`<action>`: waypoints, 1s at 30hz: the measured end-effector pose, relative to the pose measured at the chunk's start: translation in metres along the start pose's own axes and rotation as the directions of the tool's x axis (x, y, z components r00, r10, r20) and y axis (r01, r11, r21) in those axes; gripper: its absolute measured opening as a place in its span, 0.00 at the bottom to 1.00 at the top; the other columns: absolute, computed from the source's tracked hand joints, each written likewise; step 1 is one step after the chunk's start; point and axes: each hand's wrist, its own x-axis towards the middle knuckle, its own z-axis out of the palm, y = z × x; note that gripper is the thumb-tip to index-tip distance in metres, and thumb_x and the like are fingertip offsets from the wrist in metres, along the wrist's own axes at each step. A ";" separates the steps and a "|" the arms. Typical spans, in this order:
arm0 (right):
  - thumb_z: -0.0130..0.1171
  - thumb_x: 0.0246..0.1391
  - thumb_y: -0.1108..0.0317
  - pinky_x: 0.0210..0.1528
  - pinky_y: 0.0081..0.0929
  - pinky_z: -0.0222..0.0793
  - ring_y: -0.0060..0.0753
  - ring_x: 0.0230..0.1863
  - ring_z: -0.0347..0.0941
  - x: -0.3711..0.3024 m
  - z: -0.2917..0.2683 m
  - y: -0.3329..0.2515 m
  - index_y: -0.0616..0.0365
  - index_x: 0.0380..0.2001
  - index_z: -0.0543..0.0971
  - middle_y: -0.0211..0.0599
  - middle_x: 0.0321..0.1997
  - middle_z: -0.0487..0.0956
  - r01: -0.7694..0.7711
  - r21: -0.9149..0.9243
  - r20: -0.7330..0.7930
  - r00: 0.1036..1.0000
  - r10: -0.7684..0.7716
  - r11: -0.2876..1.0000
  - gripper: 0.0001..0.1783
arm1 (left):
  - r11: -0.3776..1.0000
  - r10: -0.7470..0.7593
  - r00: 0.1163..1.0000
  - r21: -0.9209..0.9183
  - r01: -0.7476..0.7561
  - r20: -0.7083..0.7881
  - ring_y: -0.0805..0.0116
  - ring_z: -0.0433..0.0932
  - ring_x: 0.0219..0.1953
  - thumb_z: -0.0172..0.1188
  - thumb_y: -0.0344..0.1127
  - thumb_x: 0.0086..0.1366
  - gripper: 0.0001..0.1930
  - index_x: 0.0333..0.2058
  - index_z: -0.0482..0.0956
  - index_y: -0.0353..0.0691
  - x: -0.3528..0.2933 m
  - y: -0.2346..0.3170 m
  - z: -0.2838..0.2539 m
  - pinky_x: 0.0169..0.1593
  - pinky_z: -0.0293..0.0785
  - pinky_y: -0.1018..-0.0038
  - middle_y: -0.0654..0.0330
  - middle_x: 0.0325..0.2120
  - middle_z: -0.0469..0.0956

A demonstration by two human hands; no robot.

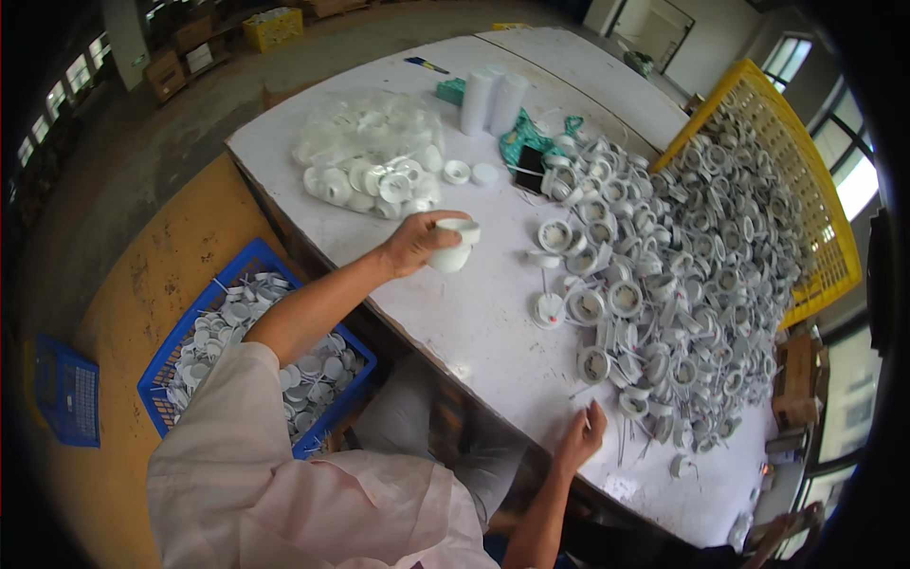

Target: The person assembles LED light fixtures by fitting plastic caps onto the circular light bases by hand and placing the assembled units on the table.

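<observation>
My left hand [413, 245], above the table, is closed round a small stack of white round plastic caps [451, 254]; the upper one shows a hollow rim. Beyond it sits a clear plastic bag [365, 142] of white plastic rings, with a loose white ring [456, 172] and a white disc [484, 174] beside it. My right hand [581, 438] is by the table's near edge, fingers curled together; whether anything small is between them is hidden. Just past it spreads a big pile of white round fittings with wires [664, 284].
A yellow crate [834, 223] lies tipped behind the pile. White rolls [493, 102], a dark phone [529, 169] and a knife [427, 64] lie on the white table [455, 327]. At my left, a blue crate [156, 384] holds many white discs. Another person's arm [791, 529] shows at lower right.
</observation>
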 end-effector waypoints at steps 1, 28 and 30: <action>0.56 0.56 0.71 0.46 0.29 0.71 0.36 0.48 0.73 0.008 0.006 0.021 0.66 0.53 0.72 0.46 0.52 0.74 -0.163 0.143 0.134 0.980 0.144 0.976 0.21 | 0.990 0.002 1.000 0.143 -0.001 -0.010 0.68 0.77 0.44 0.68 0.38 0.52 0.29 0.52 0.72 0.34 -0.002 -0.032 0.033 0.49 0.74 0.71 0.56 0.43 0.77; 0.53 0.56 0.61 0.47 0.40 0.70 0.56 0.47 0.75 0.040 0.002 0.058 0.65 0.49 0.72 0.60 0.46 0.76 0.224 -0.076 0.240 0.950 -0.200 0.972 0.22 | 0.529 0.351 0.922 0.777 -0.341 0.166 0.45 0.70 0.56 0.63 0.27 0.54 0.32 0.58 0.61 0.35 -0.026 -0.276 0.255 0.56 0.70 0.61 0.41 0.53 0.70; 0.54 0.55 0.61 0.49 0.39 0.69 0.55 0.48 0.74 0.031 0.004 0.061 0.66 0.50 0.72 0.59 0.48 0.75 0.247 -0.065 0.232 0.946 -0.226 0.967 0.23 | 0.505 0.371 0.911 0.785 -0.360 0.180 0.43 0.70 0.54 0.61 0.26 0.55 0.31 0.58 0.61 0.35 -0.031 -0.282 0.249 0.55 0.70 0.60 0.41 0.52 0.71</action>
